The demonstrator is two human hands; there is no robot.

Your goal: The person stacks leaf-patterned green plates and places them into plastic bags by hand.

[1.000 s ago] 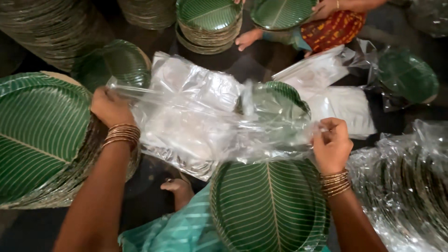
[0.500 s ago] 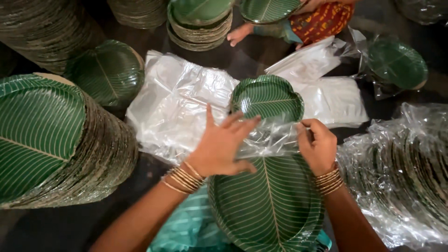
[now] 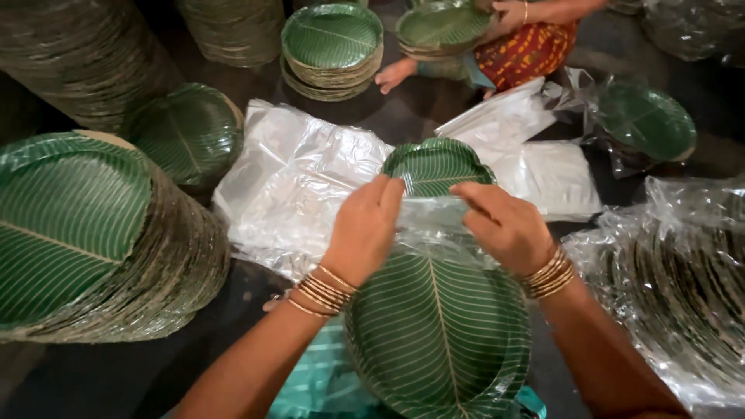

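You sit on a dark floor (image 3: 403, 116) among plate stacks. Your left hand (image 3: 365, 229) and right hand (image 3: 504, 225) pinch the clear bag (image 3: 434, 221), with the green plate (image 3: 438, 334) at 6 o'clock.

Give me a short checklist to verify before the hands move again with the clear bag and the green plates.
1. Left hand grips the clear plastic bag: ok.
2. Right hand grips the same bag: ok.
3. Bag mouth is open: cannot tell.
4. Stack of green leaf plates sits below both hands: ok.
5. Small scalloped plate lies beyond the bag, apart from the stack: ok.
6. Pile of flat bags is near: ok.
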